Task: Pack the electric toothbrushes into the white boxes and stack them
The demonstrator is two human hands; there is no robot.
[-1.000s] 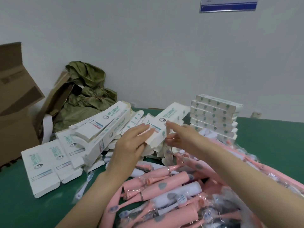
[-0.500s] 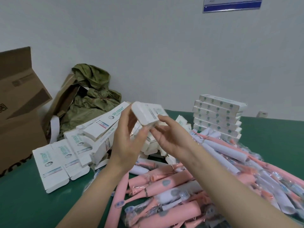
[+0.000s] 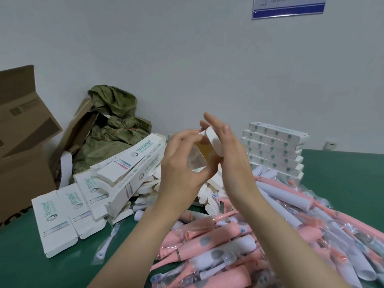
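Head view: both hands are raised over the green table (image 3: 345,171) with one white cardboard box (image 3: 198,157) held between them. The left hand (image 3: 182,165) grips it, fingers curled over the top and thumb underneath. The right hand (image 3: 232,156) is not grasping: its fingers are straight and point upward, and its palm lies against the box's rounded white end flap (image 3: 215,142).

The box appears almost end-on. Its long axis runs away from the person toward the wall, and its open mouth, brownish inside, faces back toward the camera. Nothing can be seen in it, so I judge it is being opened out and not yet filled.

The heap of pink and white electric toothbrushes in clear plastic wrappers (image 3: 218,231) lies below the hands and closer to the person, spreading off to the right under the right forearm. The brushes lie at mixed angles, many slanting across the table. The right hand is the nearer one to the heap, and it is free. It would likely reach down and back for a brush, which must then be turned in line with the box to go in through the facing mouth.

The stack of closed white boxes with green dots (image 3: 274,148) stands beyond the right hand, near the wall. A pile of flat unfolded white boxes (image 3: 62,215) lies to the left.
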